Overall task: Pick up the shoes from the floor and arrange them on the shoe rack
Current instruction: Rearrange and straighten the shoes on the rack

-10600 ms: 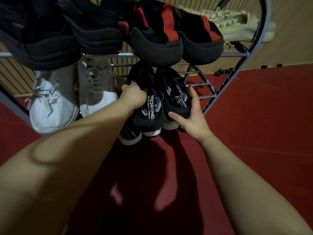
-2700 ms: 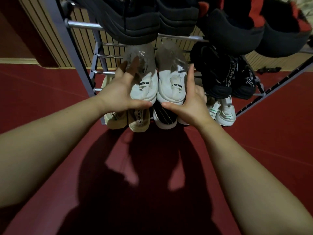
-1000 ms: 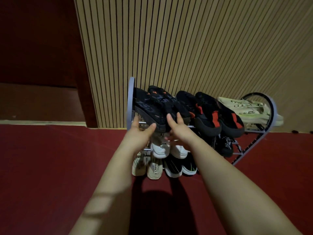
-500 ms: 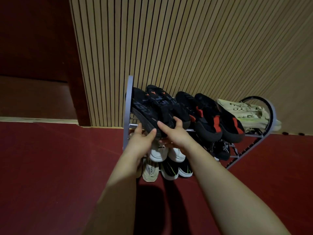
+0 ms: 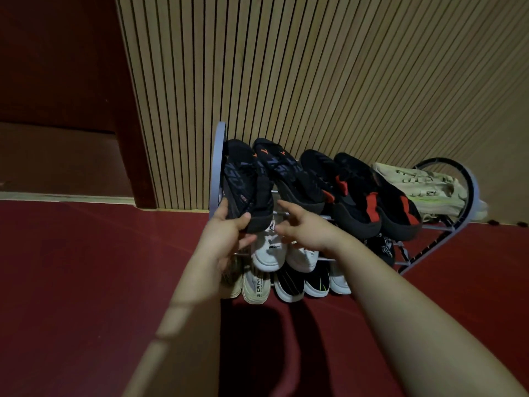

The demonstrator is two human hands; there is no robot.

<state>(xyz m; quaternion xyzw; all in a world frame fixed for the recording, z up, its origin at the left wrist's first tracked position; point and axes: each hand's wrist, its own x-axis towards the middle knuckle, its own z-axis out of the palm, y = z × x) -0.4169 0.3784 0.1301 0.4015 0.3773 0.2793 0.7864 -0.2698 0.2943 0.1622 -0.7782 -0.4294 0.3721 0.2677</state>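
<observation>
A grey metal shoe rack stands against the slatted wall. Its top tier carries two black shoes with orange marks, two black-and-red shoes and a pale cream pair. My left hand grips the toe end of the leftmost black shoe, thumb over its front edge. My right hand hovers with fingers spread just below the second black shoe, holding nothing. White shoes sit on the middle tier, with cream, black and white shoes on the bottom tier.
Red floor spreads all around the rack. A dark red doorway or panel stands at the left of the wooden slatted wall. Small dark bits lie by the wall at the right.
My left hand has closed round the toe of the leftmost black shoe. My right hand has come off the second black shoe and dropped a little.
</observation>
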